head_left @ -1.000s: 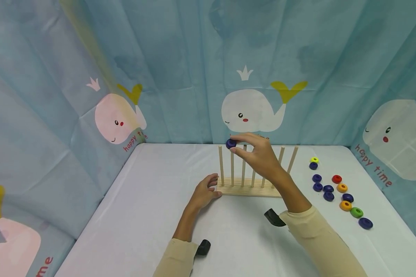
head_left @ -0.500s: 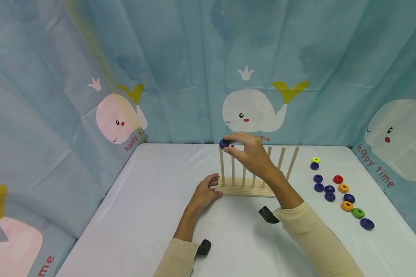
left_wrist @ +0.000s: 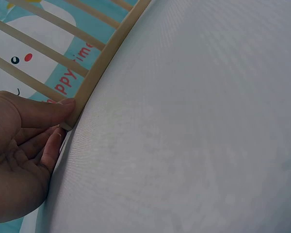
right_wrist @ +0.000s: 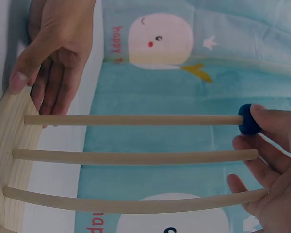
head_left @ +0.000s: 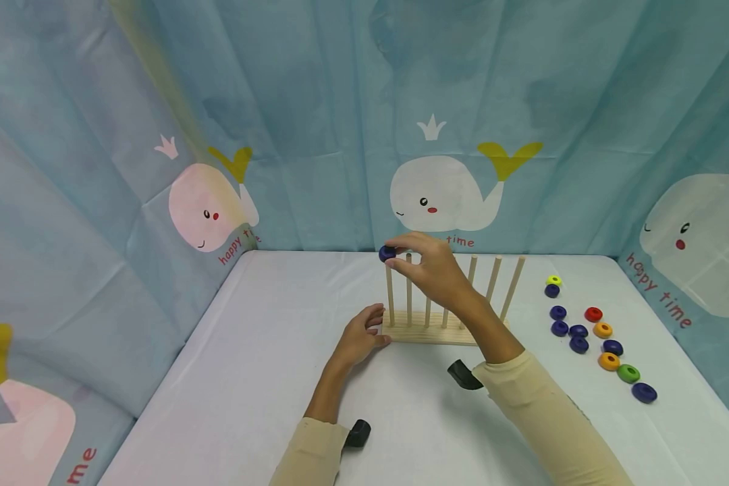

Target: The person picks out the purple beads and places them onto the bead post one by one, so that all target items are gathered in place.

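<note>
In the head view my right hand (head_left: pixel 434 270) pinches a dark blue bead (head_left: pixel 387 254) between thumb and fingers. The bead is at the tip of the leftmost peg (head_left: pixel 390 297) of a wooden peg rack (head_left: pixel 428 335). In the right wrist view the blue bead (right_wrist: pixel 249 119) meets the peg's end; whether the peg has entered its hole is hidden. My left hand (head_left: pixel 358 337) grips the left end of the rack's base, thumb at the front and fingers round the end, as the left wrist view shows with the base (left_wrist: pixel 99 68).
Right of the rack lie several loose beads on the white table (head_left: pixel 249 378): blue ones (head_left: pixel 559 329), a yellow one (head_left: pixel 553 280), a red one (head_left: pixel 593 314), orange ones (head_left: pixel 609 362) and a green one (head_left: pixel 628 373). A whale-print curtain (head_left: pixel 316 135) stands behind.
My right hand has moved left with the blue bead, from above the second peg to the tip of the leftmost one. My left hand has stayed on the base.
</note>
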Available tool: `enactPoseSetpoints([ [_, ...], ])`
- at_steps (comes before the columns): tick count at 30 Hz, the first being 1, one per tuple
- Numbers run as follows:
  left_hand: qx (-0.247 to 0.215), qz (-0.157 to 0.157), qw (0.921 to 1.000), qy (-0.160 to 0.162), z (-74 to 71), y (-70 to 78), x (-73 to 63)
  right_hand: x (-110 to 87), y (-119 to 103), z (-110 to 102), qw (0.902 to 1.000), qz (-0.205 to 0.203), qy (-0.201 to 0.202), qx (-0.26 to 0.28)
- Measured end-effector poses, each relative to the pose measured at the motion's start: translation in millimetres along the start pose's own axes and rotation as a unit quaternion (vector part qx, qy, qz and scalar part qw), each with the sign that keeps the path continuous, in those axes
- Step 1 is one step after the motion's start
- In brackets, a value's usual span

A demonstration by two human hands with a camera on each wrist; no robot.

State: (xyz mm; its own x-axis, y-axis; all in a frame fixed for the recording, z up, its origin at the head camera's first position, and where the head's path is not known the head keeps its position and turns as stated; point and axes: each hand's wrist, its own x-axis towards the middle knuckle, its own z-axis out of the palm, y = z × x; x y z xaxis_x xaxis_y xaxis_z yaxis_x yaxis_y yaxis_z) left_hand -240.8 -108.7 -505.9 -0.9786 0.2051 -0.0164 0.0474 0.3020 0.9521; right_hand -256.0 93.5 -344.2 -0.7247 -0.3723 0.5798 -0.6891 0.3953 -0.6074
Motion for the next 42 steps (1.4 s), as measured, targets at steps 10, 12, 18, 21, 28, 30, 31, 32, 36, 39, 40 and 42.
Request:
enactPoseSetpoints([
  [10, 0.011, -0.007, 0.9999, 0.003, 1.3, -0.3, 1.0, -4.1, -2.1, -8.2, 0.9998, 0.005, 0.017, -0.008],
  [12, 0.011, -0.006, 0.9999, 0.004, 1.4, -0.8, 1.2, -5.9, -3.1, -11.2, 0.9996, 0.003, 0.025, -0.012],
  [18, 0.01, -0.005, 0.9999, 0.003, 2.3, -1.1, 1.6, -12.7, -6.7, -21.8, 0.9989, 0.002, 0.046, -0.001],
  [21, 0.01, -0.006, 0.9999, 0.005, 2.7, -0.6, 1.3, -15.7, -5.9, -27.2, 0.9985, -0.001, 0.054, 0.01],
  [28, 0.011, -0.005, 0.9999, 0.005, 3.4, -1.4, 1.0, -27.4, -2.2, -42.4, 0.9974, 0.003, 0.072, 0.01],
  [30, 0.011, -0.004, 0.9999, 0.004, 3.2, -1.7, 0.9, -31.0, -0.5, -46.9, 0.9971, 0.006, 0.076, 0.01],
  [31, 0.01, -0.005, 0.9999, 0.004, 3.0, -1.8, 0.7, -33.0, 0.6, -49.1, 0.9968, 0.009, 0.079, 0.009],
  [32, 0.009, -0.005, 0.9999, 0.004, 2.9, -1.7, 0.4, -34.8, 1.7, -51.2, 0.9965, 0.012, 0.082, 0.01],
  [36, 0.007, -0.005, 1.0, 0.004, 2.4, -1.4, -1.2, -43.4, 4.9, -59.7, 0.9947, 0.03, 0.098, 0.009],
  [39, 0.008, -0.001, 1.0, 0.005, 1.7, -1.4, -2.0, -49.7, 8.0, -65.4, 0.9929, 0.037, 0.113, 0.004],
  [40, 0.006, -0.002, 1.0, 0.005, 1.2, -0.9, -2.3, -51.6, 8.9, -67.1, 0.9921, 0.04, 0.119, 0.001],
  [42, 0.005, -0.001, 1.0, 0.003, 0.3, -0.3, -2.5, -55.1, 10.1, -70.7, 0.9906, 0.046, 0.129, -0.003],
])
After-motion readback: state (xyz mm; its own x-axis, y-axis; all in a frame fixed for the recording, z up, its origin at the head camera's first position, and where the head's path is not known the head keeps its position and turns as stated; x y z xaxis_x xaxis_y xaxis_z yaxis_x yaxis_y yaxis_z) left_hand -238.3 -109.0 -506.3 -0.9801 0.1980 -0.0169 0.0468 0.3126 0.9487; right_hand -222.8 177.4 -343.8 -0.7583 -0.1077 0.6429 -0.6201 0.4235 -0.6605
